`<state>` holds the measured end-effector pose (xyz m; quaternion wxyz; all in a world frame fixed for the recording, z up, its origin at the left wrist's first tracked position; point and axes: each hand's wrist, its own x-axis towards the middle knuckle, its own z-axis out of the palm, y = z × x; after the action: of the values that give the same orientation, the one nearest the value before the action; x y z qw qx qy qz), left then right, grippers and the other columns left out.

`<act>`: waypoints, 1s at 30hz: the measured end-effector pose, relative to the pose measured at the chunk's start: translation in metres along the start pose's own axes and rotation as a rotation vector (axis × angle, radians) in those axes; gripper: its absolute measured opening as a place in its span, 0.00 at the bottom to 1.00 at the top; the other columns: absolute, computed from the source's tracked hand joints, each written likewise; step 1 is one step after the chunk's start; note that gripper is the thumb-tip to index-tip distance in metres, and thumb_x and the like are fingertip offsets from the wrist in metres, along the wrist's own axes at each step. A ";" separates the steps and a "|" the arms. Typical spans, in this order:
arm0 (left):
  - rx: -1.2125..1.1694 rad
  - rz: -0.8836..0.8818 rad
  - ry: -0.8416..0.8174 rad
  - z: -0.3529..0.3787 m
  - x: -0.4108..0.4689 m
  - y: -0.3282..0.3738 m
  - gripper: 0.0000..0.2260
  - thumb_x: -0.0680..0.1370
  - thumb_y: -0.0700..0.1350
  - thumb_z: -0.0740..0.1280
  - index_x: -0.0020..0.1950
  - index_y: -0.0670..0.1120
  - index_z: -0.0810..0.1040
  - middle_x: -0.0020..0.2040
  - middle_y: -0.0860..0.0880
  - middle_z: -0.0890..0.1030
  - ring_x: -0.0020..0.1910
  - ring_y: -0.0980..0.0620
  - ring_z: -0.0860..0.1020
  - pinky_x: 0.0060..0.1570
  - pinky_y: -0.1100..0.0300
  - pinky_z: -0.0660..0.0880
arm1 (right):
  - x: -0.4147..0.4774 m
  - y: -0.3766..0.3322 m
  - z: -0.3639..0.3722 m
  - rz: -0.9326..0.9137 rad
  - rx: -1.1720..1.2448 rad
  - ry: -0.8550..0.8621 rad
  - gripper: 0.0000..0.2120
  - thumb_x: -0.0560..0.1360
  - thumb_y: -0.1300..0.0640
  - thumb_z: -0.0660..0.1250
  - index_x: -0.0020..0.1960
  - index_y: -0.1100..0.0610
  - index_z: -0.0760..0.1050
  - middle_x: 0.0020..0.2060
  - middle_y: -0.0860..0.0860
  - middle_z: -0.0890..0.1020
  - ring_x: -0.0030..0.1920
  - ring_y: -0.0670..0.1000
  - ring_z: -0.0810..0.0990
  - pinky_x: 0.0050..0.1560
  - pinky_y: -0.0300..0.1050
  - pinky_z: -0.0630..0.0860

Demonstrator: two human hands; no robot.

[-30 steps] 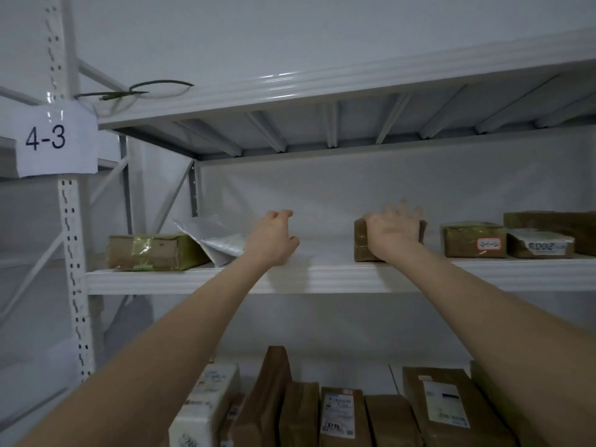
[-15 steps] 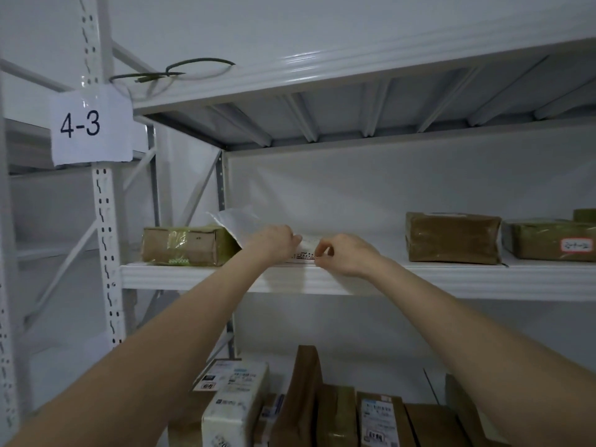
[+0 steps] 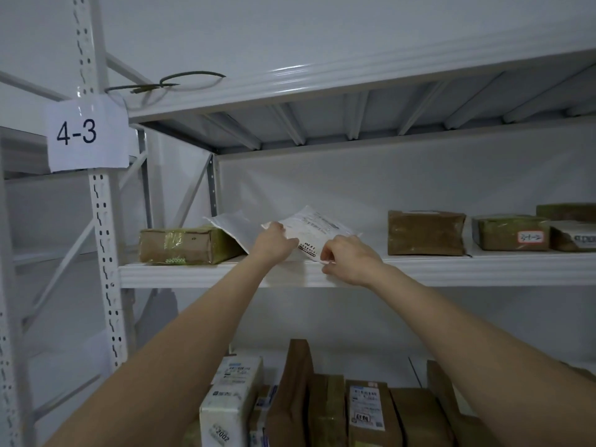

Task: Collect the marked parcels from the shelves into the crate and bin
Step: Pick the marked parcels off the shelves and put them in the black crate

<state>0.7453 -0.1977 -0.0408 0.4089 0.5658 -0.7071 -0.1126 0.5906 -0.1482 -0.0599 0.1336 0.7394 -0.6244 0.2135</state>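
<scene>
While on shelf [image 3: 193,275], mailer [image 3: 317,230] in both hands [image 3: 274,245] [image 3: 350,258]

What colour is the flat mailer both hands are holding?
The mailer is white with black printed text, clearest in the head view.

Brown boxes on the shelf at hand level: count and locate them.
5. Leftmost box; plain box past the right hand; red-labelled box next; rear box and white-labelled box at the right edge. Others may be hidden.
</scene>
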 end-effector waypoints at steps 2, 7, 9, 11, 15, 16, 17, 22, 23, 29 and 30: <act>-0.115 0.015 0.081 0.003 -0.007 0.003 0.27 0.76 0.45 0.68 0.72 0.42 0.63 0.66 0.42 0.74 0.64 0.42 0.73 0.63 0.51 0.70 | -0.010 0.005 -0.005 0.016 -0.027 0.032 0.12 0.77 0.50 0.65 0.59 0.50 0.77 0.60 0.52 0.74 0.63 0.54 0.69 0.59 0.51 0.72; -0.705 -0.095 0.199 0.005 -0.025 0.011 0.28 0.74 0.44 0.71 0.70 0.43 0.63 0.58 0.43 0.78 0.49 0.43 0.81 0.46 0.51 0.80 | -0.033 0.017 -0.004 0.014 -0.027 0.080 0.12 0.78 0.50 0.64 0.59 0.52 0.77 0.59 0.51 0.74 0.62 0.54 0.69 0.59 0.49 0.71; -0.822 -0.131 0.178 0.002 -0.031 0.014 0.20 0.74 0.39 0.70 0.64 0.40 0.70 0.52 0.43 0.80 0.43 0.45 0.82 0.37 0.57 0.80 | -0.039 0.019 -0.002 0.012 0.008 0.078 0.12 0.77 0.50 0.65 0.58 0.52 0.77 0.60 0.50 0.73 0.63 0.53 0.68 0.61 0.47 0.69; -0.917 -0.153 0.136 -0.002 -0.038 0.016 0.12 0.74 0.36 0.70 0.56 0.40 0.74 0.44 0.44 0.80 0.39 0.48 0.81 0.34 0.61 0.81 | -0.043 0.021 -0.001 0.022 0.059 0.082 0.12 0.77 0.50 0.65 0.58 0.51 0.78 0.60 0.49 0.74 0.63 0.53 0.68 0.61 0.47 0.69; -1.004 -0.173 0.109 -0.005 -0.041 0.008 0.08 0.74 0.36 0.70 0.51 0.42 0.75 0.42 0.46 0.80 0.37 0.50 0.81 0.37 0.62 0.81 | -0.043 0.019 -0.006 0.081 0.168 0.176 0.16 0.76 0.48 0.66 0.62 0.52 0.75 0.60 0.49 0.79 0.61 0.53 0.74 0.57 0.49 0.74; -1.018 -0.158 0.108 -0.006 -0.041 0.008 0.07 0.74 0.36 0.70 0.50 0.43 0.76 0.42 0.46 0.80 0.37 0.50 0.81 0.37 0.62 0.81 | -0.041 0.017 -0.007 0.098 0.213 0.216 0.18 0.76 0.48 0.66 0.64 0.52 0.73 0.61 0.50 0.78 0.61 0.53 0.75 0.57 0.48 0.74; -1.027 -0.133 0.104 -0.007 -0.040 0.008 0.06 0.74 0.35 0.70 0.49 0.43 0.76 0.43 0.46 0.81 0.38 0.50 0.81 0.37 0.63 0.81 | -0.040 0.014 -0.009 0.117 0.277 0.250 0.20 0.77 0.48 0.65 0.66 0.53 0.71 0.62 0.50 0.78 0.62 0.53 0.75 0.57 0.47 0.73; -1.118 -0.049 0.056 -0.017 -0.030 0.012 0.06 0.74 0.35 0.69 0.48 0.42 0.76 0.45 0.45 0.82 0.42 0.49 0.83 0.38 0.64 0.81 | -0.021 0.000 -0.022 0.262 0.551 0.433 0.31 0.74 0.48 0.68 0.73 0.54 0.62 0.67 0.55 0.73 0.64 0.55 0.73 0.60 0.48 0.71; -1.144 -0.042 0.036 -0.018 -0.027 0.011 0.06 0.74 0.35 0.69 0.49 0.42 0.76 0.45 0.45 0.82 0.42 0.50 0.83 0.38 0.63 0.81 | -0.017 -0.001 -0.024 0.295 0.598 0.458 0.32 0.73 0.50 0.69 0.73 0.54 0.61 0.67 0.55 0.73 0.64 0.56 0.73 0.57 0.47 0.72; -1.161 -0.013 -0.041 -0.018 -0.007 -0.006 0.14 0.75 0.34 0.69 0.59 0.42 0.73 0.53 0.43 0.81 0.48 0.46 0.83 0.46 0.57 0.81 | -0.004 -0.005 -0.017 0.318 0.875 0.470 0.38 0.72 0.62 0.71 0.76 0.46 0.58 0.67 0.52 0.73 0.59 0.55 0.77 0.57 0.55 0.78; -1.128 -0.001 -0.045 -0.018 -0.004 -0.008 0.16 0.75 0.34 0.69 0.60 0.43 0.73 0.55 0.44 0.80 0.49 0.46 0.82 0.47 0.57 0.81 | -0.002 -0.005 -0.016 0.324 0.879 0.500 0.37 0.72 0.64 0.70 0.75 0.46 0.59 0.67 0.51 0.73 0.60 0.54 0.77 0.57 0.55 0.78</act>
<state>0.7641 -0.1911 -0.0361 0.6325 0.2576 -0.5457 -0.4855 0.5928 -0.1386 -0.0464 -0.0788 0.5463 -0.5313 0.6427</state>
